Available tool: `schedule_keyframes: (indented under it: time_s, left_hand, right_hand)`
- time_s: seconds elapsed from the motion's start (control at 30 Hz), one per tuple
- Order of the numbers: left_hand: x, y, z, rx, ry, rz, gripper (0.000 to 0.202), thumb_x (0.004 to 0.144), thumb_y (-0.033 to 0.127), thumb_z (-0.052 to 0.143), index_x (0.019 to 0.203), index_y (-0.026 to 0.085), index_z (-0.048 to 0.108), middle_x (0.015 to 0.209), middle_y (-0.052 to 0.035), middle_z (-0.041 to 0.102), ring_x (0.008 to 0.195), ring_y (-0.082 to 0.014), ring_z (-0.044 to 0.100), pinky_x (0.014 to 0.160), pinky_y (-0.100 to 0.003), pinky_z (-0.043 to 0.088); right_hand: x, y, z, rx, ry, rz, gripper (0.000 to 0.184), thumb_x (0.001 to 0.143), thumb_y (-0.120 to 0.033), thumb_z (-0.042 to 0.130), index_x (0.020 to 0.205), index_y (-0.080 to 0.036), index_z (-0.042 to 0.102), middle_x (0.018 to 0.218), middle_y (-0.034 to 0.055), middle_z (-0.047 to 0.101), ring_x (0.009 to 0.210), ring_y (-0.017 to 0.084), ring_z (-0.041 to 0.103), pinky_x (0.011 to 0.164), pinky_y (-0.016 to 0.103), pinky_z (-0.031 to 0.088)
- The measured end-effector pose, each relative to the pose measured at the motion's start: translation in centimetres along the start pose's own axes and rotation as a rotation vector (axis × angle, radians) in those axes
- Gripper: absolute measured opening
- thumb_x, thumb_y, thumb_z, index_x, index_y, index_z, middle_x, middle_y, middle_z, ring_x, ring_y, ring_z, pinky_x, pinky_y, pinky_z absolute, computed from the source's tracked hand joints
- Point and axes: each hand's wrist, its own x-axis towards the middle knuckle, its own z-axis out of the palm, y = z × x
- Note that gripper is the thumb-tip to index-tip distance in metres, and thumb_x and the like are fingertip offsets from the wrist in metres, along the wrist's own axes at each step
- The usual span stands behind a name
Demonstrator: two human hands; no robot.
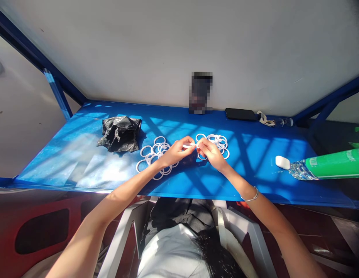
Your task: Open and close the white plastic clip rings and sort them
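Note:
My left hand (177,150) is closed in a pinch on a white ring (188,146), held just above the table. The fingertips of my right hand (209,151) meet it at the ring's right end and pinch there; the exact spot between them is hidden. Beneath and left of my left hand lies a pile of white rings (144,151), overlapping one another. A second group of white rings (226,153) lies behind and beside my right hand, partly covered by it. Small knobs or loops seem to show on some rings.
On the blue table (179,185) a crumpled black plastic bag (121,133) stands open at left. Along the wall are a blurred dark upright object (200,92), a black phone (241,114) and glasses (279,122). A white case (282,162) and a green-labelled bottle (332,165) lie at right.

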Motion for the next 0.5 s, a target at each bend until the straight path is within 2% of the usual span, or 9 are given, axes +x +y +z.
schedule_keyframes:
  time_s: [0.13,0.23,0.3,0.43,0.5]
  left_hand:
    - [0.0,-0.2,0.2,0.001,-0.008,0.014,0.033,0.091,0.049,0.048,0.088,0.017,0.053,0.074,0.0014,0.055,0.062,-0.0094,0.046,0.058,-0.022,0.038]
    - [-0.1,-0.6,0.3,0.13,-0.016,0.009,0.033,0.094,0.049,0.047,0.093,0.017,0.056,0.072,0.0013,0.058,0.06,-0.0109,0.05,0.056,-0.023,0.041]
    - [-0.1,-0.9,0.2,0.288,0.003,0.061,0.032,0.096,0.048,0.048,0.104,0.018,0.057,0.075,-0.0004,0.061,0.064,-0.0142,0.056,0.06,-0.025,0.046]
    - [-0.1,-1.3,-1.1,0.731,0.166,0.249,0.035,0.1,0.04,0.047,0.124,0.015,0.053,0.102,-0.0099,0.065,0.094,-0.0221,0.064,0.085,-0.034,0.053]
    - [0.0,-1.5,-2.3,0.984,0.212,0.208,0.029,0.102,0.029,0.041,0.121,0.012,0.055,0.106,-0.0131,0.063,0.1,-0.0249,0.063,0.089,-0.037,0.052]
  right_hand:
    - [0.2,-0.1,0.1,-0.006,0.014,0.04,0.052,0.089,-0.073,0.051,0.075,-0.022,0.048,0.064,-0.0029,0.044,0.054,0.013,0.04,0.053,0.028,0.036]
    - [0.4,-0.1,0.0,-0.136,0.027,0.06,0.055,0.089,-0.075,0.047,0.072,-0.023,0.046,0.061,-0.0024,0.045,0.054,0.014,0.042,0.054,0.029,0.037]
    - [0.4,-0.3,-0.4,-0.303,0.043,0.029,0.054,0.091,-0.074,0.043,0.073,-0.023,0.047,0.061,-0.0018,0.046,0.056,0.016,0.045,0.056,0.03,0.037]
    - [0.4,-0.7,-1.9,-0.652,0.133,-0.035,0.049,0.098,-0.064,0.037,0.077,-0.022,0.05,0.066,0.0016,0.055,0.06,0.018,0.05,0.059,0.03,0.035]
    - [0.4,-0.8,-2.9,-0.809,0.183,-0.043,0.046,0.101,-0.058,0.036,0.076,-0.022,0.051,0.069,0.0035,0.058,0.062,0.019,0.052,0.058,0.031,0.032]
